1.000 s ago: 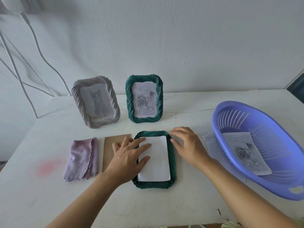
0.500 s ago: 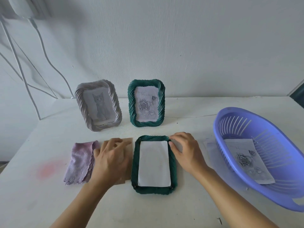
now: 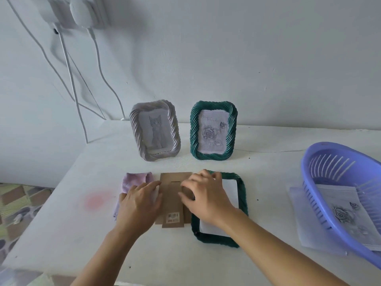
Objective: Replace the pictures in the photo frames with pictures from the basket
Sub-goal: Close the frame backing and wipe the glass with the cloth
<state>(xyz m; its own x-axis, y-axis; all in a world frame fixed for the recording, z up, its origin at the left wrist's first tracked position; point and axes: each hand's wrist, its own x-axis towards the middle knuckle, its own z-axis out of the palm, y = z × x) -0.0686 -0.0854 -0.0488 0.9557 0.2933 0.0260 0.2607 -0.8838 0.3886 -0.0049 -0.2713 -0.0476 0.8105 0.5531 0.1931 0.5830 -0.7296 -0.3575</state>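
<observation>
A dark green frame [image 3: 244, 195] lies face down on the white table with a white sheet [image 3: 229, 189] in its opening. Left of it lies the brown cardboard backing board [image 3: 171, 205], barcode label up. My right hand [image 3: 206, 197] reaches across the frame and pinches the board's middle flap with curled fingers. My left hand [image 3: 139, 205] rests on the board's left edge and on the cloth. At the back stand a grey frame [image 3: 175, 129] with a cat picture and a green frame [image 3: 193, 133] with a rose picture. The purple basket [image 3: 309, 168] holds a rose picture [image 3: 346, 213].
A folded pink cloth [image 3: 137, 178] lies left of the backing board. A clear sheet [image 3: 305, 226] sticks out from under the basket. White cables [image 3: 69, 79] hang down the wall at the back left. The table's left edge drops to a patterned floor [image 3: 16, 203].
My left hand slid off the white sheet to the backing board's left edge. My right hand left the frame's top right corner and crossed to the board. The view tilted up.
</observation>
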